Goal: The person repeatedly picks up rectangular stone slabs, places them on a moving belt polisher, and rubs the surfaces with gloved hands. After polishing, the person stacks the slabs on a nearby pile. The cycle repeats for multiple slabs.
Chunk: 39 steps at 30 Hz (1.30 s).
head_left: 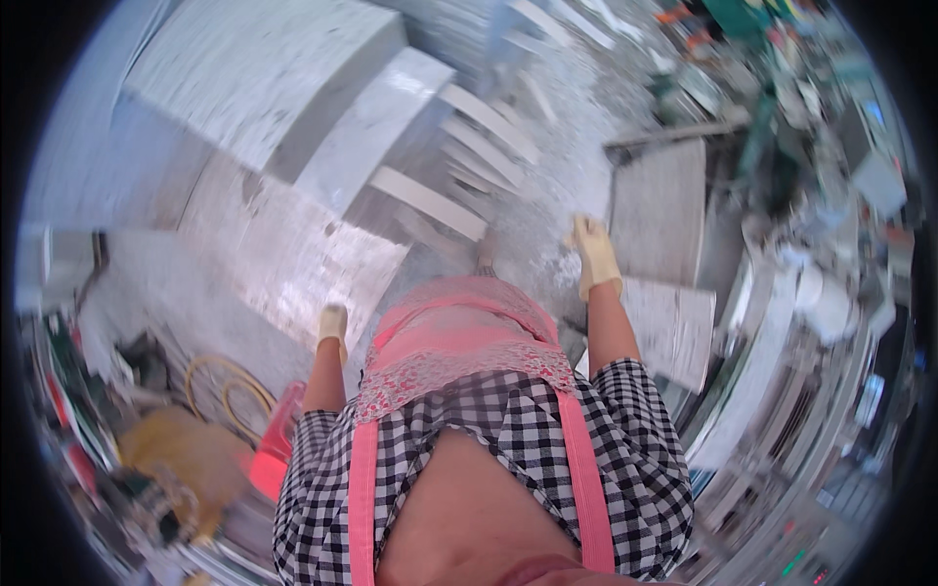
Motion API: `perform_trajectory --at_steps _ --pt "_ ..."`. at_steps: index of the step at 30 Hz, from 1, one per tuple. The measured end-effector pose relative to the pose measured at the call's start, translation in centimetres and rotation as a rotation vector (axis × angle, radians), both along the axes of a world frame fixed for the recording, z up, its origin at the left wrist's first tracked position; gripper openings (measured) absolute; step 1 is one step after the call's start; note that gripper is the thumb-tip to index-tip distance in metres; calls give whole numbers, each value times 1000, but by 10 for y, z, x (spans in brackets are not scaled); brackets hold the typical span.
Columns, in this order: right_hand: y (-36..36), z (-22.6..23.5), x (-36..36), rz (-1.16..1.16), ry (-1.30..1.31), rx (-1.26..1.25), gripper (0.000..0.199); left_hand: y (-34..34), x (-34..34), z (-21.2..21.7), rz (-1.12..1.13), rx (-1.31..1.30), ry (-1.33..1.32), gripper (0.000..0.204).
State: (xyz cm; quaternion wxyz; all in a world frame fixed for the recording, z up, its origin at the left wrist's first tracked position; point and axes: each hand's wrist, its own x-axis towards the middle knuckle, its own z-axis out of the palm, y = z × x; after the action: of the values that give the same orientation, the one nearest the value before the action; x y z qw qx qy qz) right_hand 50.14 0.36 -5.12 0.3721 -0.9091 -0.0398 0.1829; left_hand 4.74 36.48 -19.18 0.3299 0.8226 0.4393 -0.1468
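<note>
My left hand (pixel 333 323), in a cream glove, hangs low beside my pink apron (pixel 459 317). Nothing shows in it, and blur hides how its fingers lie. On the other side my right hand (pixel 594 256), gloved the same way, is held out forward over the pale floor. Its fingers look loosely bent and a little apart, with nothing visible between them. Nearest to that hand is a grey board-like panel (pixel 657 210). A worn whitish metal surface (pixel 293 254) lies beyond my left hand.
Ahead on the left stands a large pale block-shaped unit (pixel 259 73). Long light strips (pixel 430 203) lie in the middle. A yellow hose (pixel 225 381) and a red plastic container (pixel 278 444) are at my left. Cluttered machinery (pixel 772 127) lines the right.
</note>
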Motion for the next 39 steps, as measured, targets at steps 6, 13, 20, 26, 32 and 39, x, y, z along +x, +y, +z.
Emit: perform_trajectory --at_steps 6,13,20,26,32,39 --pt "-259 -6 -190 -820 677 -11 35 -11 78 -42 -699 -296 -143 18" --pt "-349 74 -215 -941 475 144 31 -103 233 85 -488 -646 -71 34" --pt "-286 145 -223 -744 342 129 43 -131 281 142 -785 -506 -88 41" --pt "-377 143 -256 -1114 376 8 37 -187 365 178 -471 -538 41 45" --pt "-387 78 -364 -1230 239 -320 45 -291 437 208 -717 -488 0 36" --pt "-326 45 -428 -1848 357 326 48 -433 507 297 -1010 -532 -98 42"
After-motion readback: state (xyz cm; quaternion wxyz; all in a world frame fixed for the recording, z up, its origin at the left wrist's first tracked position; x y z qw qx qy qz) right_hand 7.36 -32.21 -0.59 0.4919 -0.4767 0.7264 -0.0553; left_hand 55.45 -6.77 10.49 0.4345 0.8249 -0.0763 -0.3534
